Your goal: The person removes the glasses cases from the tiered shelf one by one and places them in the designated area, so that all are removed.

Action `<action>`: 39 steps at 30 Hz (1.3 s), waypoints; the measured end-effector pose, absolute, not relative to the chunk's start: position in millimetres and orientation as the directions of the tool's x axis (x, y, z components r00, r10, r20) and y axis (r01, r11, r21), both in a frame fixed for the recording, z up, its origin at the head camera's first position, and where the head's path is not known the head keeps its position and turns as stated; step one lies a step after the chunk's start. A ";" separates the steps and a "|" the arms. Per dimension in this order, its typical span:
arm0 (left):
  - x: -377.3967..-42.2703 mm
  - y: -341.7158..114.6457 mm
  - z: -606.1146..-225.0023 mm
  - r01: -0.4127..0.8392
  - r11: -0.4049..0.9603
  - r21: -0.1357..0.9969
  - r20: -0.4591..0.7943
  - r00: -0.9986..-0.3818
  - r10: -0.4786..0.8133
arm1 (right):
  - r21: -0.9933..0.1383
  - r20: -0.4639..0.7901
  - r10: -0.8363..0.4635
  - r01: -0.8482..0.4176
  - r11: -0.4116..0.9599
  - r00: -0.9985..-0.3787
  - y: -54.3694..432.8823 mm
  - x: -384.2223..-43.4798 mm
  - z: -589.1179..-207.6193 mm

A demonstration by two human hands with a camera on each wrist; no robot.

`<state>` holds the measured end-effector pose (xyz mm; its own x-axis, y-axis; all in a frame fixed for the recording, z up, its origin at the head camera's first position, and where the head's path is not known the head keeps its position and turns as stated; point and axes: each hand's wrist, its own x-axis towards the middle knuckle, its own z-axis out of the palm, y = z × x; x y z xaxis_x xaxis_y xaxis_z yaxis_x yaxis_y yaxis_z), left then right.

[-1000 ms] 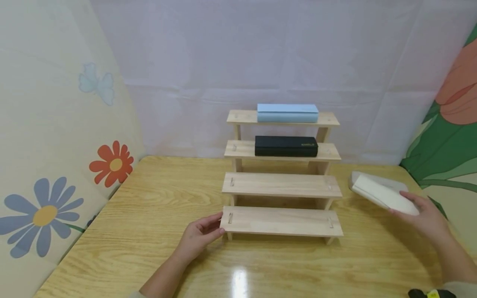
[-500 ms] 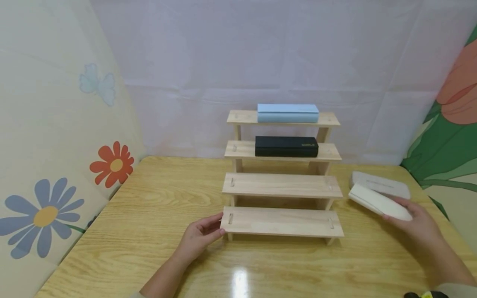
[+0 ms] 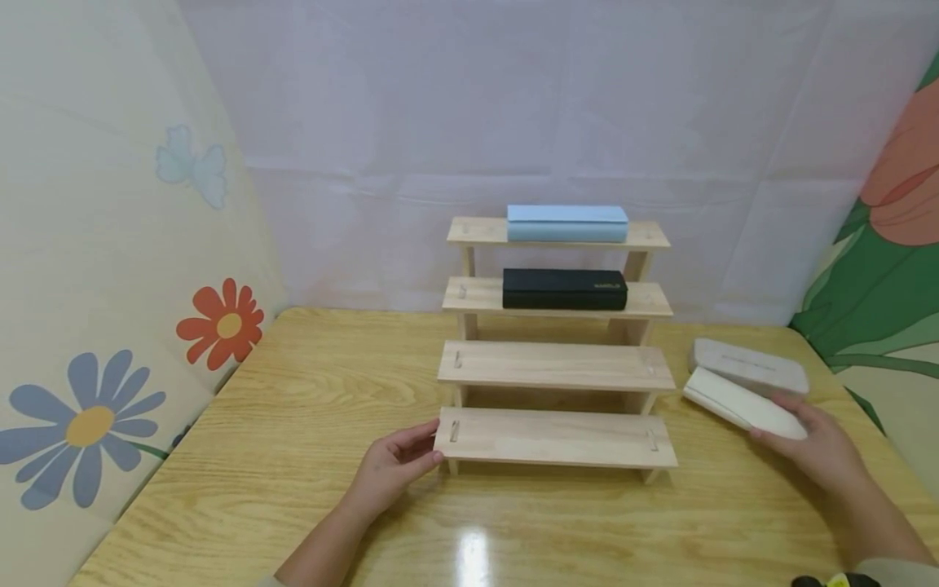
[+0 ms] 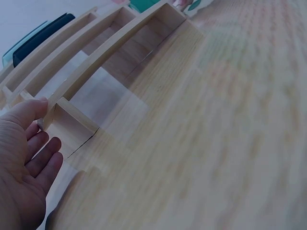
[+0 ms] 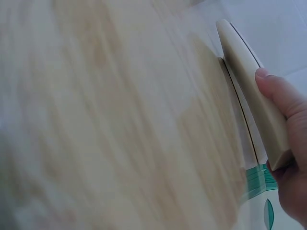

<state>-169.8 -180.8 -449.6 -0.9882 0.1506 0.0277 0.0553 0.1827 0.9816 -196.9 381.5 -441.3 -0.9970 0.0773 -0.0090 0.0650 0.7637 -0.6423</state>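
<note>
A stepped wooden display stand [image 3: 555,434] is in the middle of the table in the head view. My left hand [image 3: 394,463] holds the left end of its lowest step, thumb at the front corner and index finger at the back corner. Off the stand's right side, my right hand [image 3: 822,448] grips the near end of a cream-white glasses case [image 3: 741,401], also in the right wrist view [image 5: 252,91]. Thumb and fingers lie on opposite sides of it. The case is slanted, its far end pointing toward the stand. I cannot tell whether it touches the table.
Behind the white case lies a grey glasses case [image 3: 750,365] on the table. A light blue case [image 3: 566,223] sits on the top step, a black case [image 3: 563,289] on the step below. Flowered panels stand at both sides; a white cloth [image 3: 411,147] hangs behind.
My right hand has brought the white case lower and a little toward me and left, uncovering more of the grey case. The left hand stays at the stand's lowest step.
</note>
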 end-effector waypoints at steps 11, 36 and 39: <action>-168.8 -180.0 -448.4 0.059 0.179 0.982 0.031 -0.987 0.157 | -0.641 -0.030 0.072 0.075 0.764 -0.997 382.9 -199.1 -446.0; -168.5 -180.0 -447.7 0.060 0.176 0.983 0.032 -0.987 0.155 | -0.569 -0.009 0.034 0.033 0.822 -0.999 386.3 -202.4 -448.9; -168.4 -180.0 -447.6 0.052 0.175 0.983 0.025 -0.988 0.152 | -0.553 0.052 0.042 0.006 0.833 -0.998 386.5 -201.5 -451.2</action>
